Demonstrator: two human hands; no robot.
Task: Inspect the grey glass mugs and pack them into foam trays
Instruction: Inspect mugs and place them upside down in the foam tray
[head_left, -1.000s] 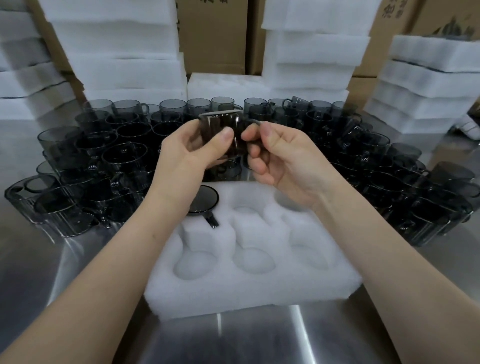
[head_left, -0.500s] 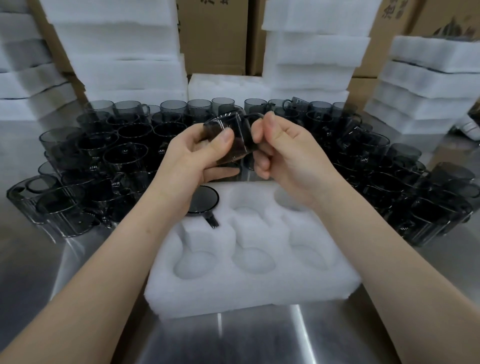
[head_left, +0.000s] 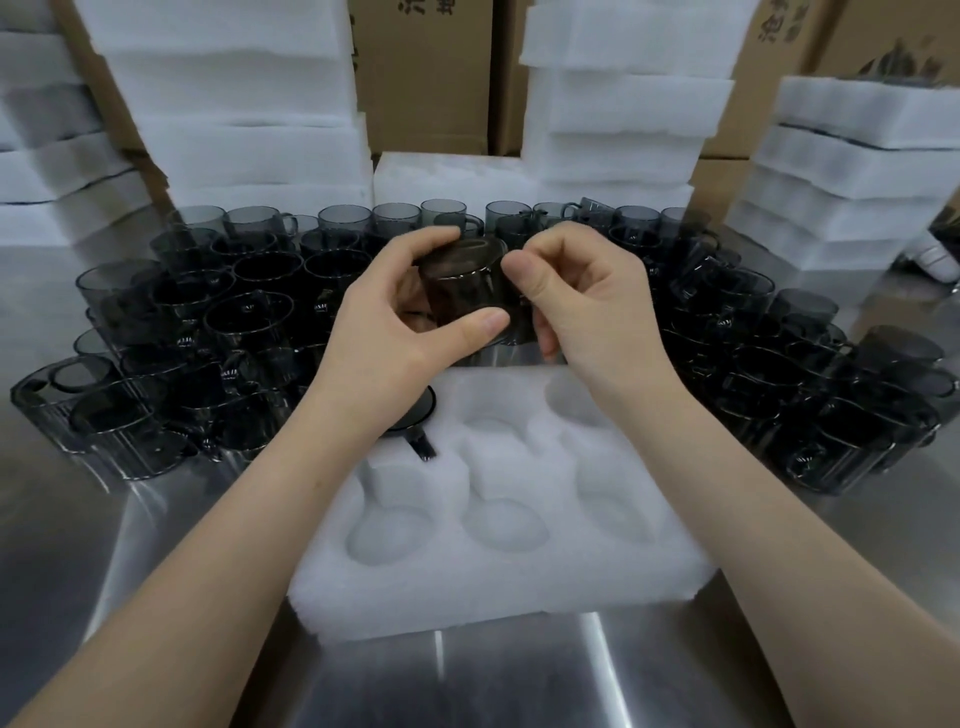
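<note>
Head view.

Item: one grey mug (head_left: 464, 291), held tilted in the air above the far edge of the foam tray (head_left: 498, 587), in front of the loose stock.
Left hand (head_left: 384, 338): grips the mug body, thumb across the near side, fingers over the top.
Right hand (head_left: 592, 312): curled against the mug's right side. The handle is hidden, so it cannot be told whether this hand pinches it.
Step in hand, as judged: inspection. It goes best if the glass is turned slowly against the pale foam, so chips, cracks and marks show, with rim, base and handle each checked. A firm two-handed hold keeps the mug off the stock below.

Count:
- Tray on the steel bench (head_left: 519, 686) at its near edge: one, six pockets.
- Packed mug (head_left: 415, 415): one, in the far-left pocket; five pockets open.
- Loose mugs (head_left: 249, 322): dozens across the bench's far half, too crowded to count.
- Foam piles (head_left: 234, 104) behind: five, partly cut off.
- Cardboard boxes (head_left: 426, 78): several, number unclear.
</note>
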